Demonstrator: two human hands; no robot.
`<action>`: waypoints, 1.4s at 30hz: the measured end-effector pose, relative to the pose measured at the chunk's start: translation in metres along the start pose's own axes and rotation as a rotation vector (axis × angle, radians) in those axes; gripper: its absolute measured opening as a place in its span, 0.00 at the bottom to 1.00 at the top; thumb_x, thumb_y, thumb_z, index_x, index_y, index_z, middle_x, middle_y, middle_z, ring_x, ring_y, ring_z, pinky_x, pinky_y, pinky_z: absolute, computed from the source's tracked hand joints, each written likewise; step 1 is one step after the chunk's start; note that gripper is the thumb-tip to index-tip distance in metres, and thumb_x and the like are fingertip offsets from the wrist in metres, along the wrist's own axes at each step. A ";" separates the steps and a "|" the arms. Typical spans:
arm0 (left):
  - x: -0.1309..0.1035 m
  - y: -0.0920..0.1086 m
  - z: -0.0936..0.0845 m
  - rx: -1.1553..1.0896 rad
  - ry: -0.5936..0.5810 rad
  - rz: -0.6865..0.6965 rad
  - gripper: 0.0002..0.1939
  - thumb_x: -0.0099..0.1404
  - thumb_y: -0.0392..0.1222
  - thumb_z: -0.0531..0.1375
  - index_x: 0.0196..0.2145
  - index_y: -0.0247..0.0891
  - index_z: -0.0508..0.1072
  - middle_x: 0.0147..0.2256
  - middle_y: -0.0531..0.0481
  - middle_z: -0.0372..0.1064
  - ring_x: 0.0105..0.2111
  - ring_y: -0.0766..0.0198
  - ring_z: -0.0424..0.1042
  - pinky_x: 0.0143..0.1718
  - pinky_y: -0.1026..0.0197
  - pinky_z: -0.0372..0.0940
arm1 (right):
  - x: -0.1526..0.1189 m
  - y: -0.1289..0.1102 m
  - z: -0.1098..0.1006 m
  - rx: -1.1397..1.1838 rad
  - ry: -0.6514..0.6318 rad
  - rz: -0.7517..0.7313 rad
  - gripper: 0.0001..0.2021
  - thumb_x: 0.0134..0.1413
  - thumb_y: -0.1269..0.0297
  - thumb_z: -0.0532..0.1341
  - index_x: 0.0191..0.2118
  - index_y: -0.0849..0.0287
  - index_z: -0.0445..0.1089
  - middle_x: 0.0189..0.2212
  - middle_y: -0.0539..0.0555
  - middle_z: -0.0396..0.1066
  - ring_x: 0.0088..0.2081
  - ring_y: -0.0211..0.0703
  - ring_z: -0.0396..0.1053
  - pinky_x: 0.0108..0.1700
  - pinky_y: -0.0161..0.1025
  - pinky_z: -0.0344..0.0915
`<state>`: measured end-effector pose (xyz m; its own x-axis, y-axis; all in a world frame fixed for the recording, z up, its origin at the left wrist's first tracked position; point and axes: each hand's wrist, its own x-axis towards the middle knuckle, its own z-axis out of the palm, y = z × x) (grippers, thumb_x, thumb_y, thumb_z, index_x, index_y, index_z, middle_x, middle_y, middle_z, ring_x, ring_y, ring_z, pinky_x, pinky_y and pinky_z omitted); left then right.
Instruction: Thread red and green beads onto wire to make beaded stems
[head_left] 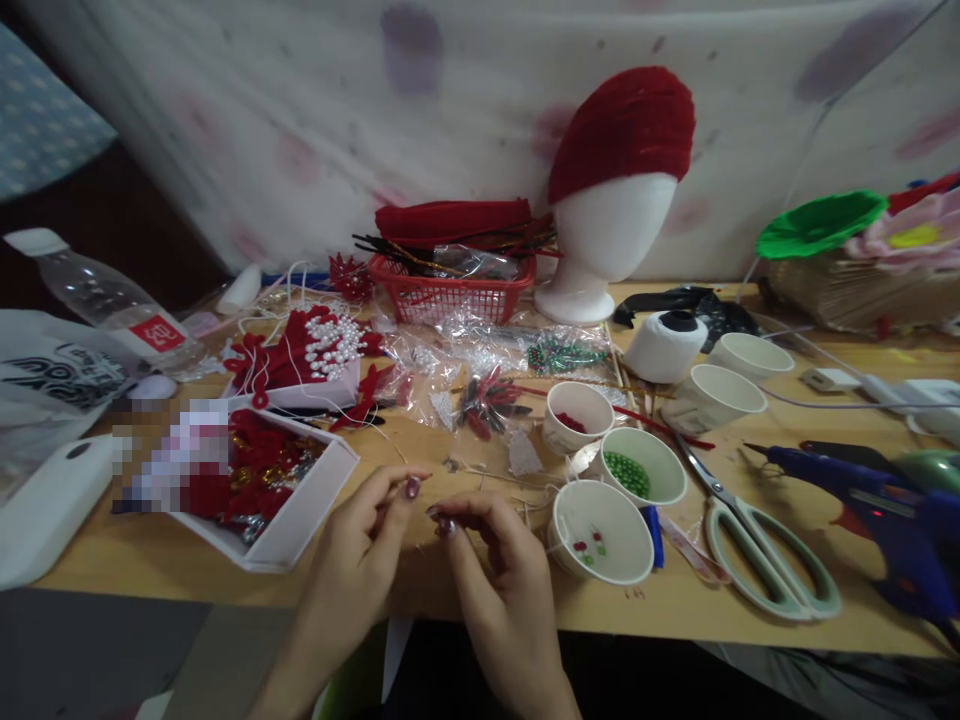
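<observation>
My left hand is closed in a pinch above the table's front part, thumb against forefinger. Close to its right, my right hand also pinches, its fingertips almost meeting the left ones. Whatever is between the fingertips is too small to make out. Beside my right hand stands a paper cup with a few red and green beads in it. Behind that are a cup of green beads and a cup with red beads. Thin wires or threads lie just beyond my fingers.
Left of my hands is a white box of red and gold ornaments. Scissors and a blue glue gun lie at the right. At the back stand a red basket, a foam head with a red cap, and a thread spool.
</observation>
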<state>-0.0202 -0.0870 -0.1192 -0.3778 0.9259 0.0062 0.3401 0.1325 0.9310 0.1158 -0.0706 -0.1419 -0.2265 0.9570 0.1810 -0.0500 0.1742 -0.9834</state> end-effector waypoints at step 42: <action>0.011 0.013 0.000 -0.988 -0.243 -0.939 0.26 0.74 0.48 0.50 0.19 0.36 0.61 0.10 0.59 0.56 0.06 0.78 0.55 0.05 0.79 0.40 | 0.005 -0.004 -0.004 0.708 -0.252 0.403 0.10 0.58 0.64 0.66 0.46 0.50 0.79 0.43 0.52 0.81 0.43 0.38 0.77 0.49 0.34 0.71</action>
<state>-0.0200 -0.0748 -0.1073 0.0690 0.6816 -0.7284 -0.7393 0.5252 0.4214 0.1186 -0.0654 -0.1375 -0.5629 0.8202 -0.1024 -0.4967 -0.4347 -0.7512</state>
